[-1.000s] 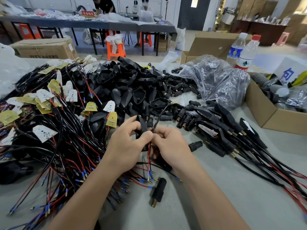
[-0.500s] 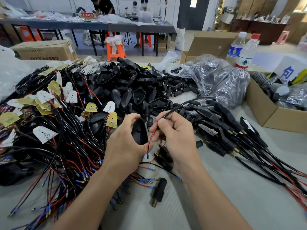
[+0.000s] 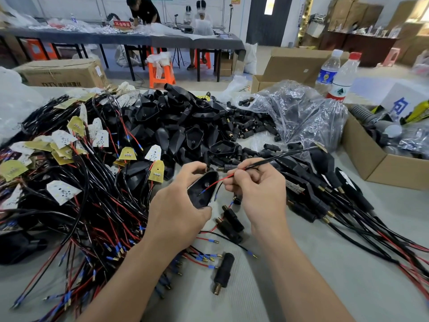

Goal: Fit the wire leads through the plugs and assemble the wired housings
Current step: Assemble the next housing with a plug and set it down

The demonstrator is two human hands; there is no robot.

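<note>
Housing: a black plastic shell [image 3: 204,192] at the centre of the table, close to the person, hollow side up. It looks light, rigid and smooth, so it is best gripped by its rim.
Left hand: the left hand [image 3: 178,212] has thumb and fingers curled round the housing's edges.
Red lead: the red lead [image 3: 221,181] is thin and probably floppy. Its blue-sleeved tip lies over the housing's hollow — pinching it near the tip should steer it best.
Right hand: the right hand [image 3: 257,191] pinches the red lead between thumb and fingertips, just right of the housing.
Black cable: the black cable [image 3: 278,156] runs from the right hand toward the far right. It is likely stiffer and may tug on the lead.
Loose plugs: two plugs [image 3: 232,219] lie just near of the housing, and one plug [image 3: 224,274] lies nearer, between the forearms. They are small and could roll.
Left: a wire tangle with small boards [image 3: 69,182] reaches up to the left wrist, and its strands could snag.
Far: a heap of empty housings [image 3: 185,126].
Right: wired assemblies [image 3: 325,196], a clear bag [image 3: 301,112] and a cardboard box [image 3: 362,159] — all clear of the hands.
</note>
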